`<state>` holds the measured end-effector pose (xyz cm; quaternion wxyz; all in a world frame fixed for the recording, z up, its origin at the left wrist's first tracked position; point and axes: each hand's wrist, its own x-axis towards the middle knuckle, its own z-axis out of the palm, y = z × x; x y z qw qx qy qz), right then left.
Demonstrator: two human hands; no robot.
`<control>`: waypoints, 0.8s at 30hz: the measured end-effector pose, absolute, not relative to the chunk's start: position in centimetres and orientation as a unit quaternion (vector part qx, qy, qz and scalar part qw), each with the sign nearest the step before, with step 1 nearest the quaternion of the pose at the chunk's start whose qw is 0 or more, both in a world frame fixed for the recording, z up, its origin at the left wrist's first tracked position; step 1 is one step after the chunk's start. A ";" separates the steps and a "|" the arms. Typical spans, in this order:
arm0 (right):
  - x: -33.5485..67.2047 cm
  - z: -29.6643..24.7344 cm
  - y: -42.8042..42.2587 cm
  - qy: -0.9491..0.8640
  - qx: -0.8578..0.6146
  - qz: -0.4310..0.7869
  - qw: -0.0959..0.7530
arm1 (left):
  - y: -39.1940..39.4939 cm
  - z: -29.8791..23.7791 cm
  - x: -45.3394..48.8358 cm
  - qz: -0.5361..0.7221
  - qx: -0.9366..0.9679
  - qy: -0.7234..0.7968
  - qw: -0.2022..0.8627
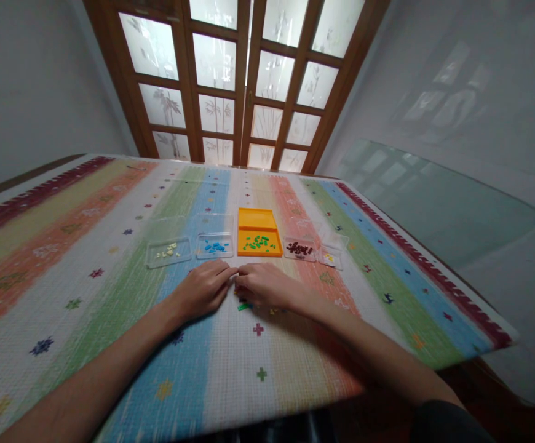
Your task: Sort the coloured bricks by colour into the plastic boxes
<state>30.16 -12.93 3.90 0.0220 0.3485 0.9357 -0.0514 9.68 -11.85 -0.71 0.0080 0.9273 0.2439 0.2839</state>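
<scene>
My left hand rests on the striped tablecloth with its fingers curled and pressed together. Its fingertips meet those of my right hand, which is closed above a small brick build. Of that build, a green brick and a dark bit show below the right fingers; what lies between the fingertips is hidden. Just beyond my hands stands an open orange box with loose green bricks. To its left is a clear box with blue bricks, to its right one with dark brown bricks.
A clear box with cream bricks stands at the far left of the row. At the right end, another clear box holds a few yellow and white pieces. The striped tablecloth reaches toward glazed wooden doors and a wall.
</scene>
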 end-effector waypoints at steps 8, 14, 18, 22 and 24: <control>29.6 2.2 -13.5 0.928 0.371 -0.013 0.005 | -11.8 -0.5 9.6 0.275 0.928 0.252 -0.009; 29.6 2.0 -13.6 0.924 0.382 0.006 -0.012 | -11.8 -0.5 9.5 0.281 0.924 0.261 -0.002; 33.8 4.2 -12.8 0.899 0.432 0.006 -0.073 | -11.7 -0.5 9.4 0.291 0.923 0.250 -0.015; 42.0 6.4 -11.5 0.827 0.536 -0.028 -0.167 | -11.7 -0.7 9.4 0.294 0.924 0.243 -0.016; 46.1 6.5 -11.0 0.789 0.579 -0.030 -0.204 | -11.7 -0.7 9.5 0.292 0.925 0.242 -0.015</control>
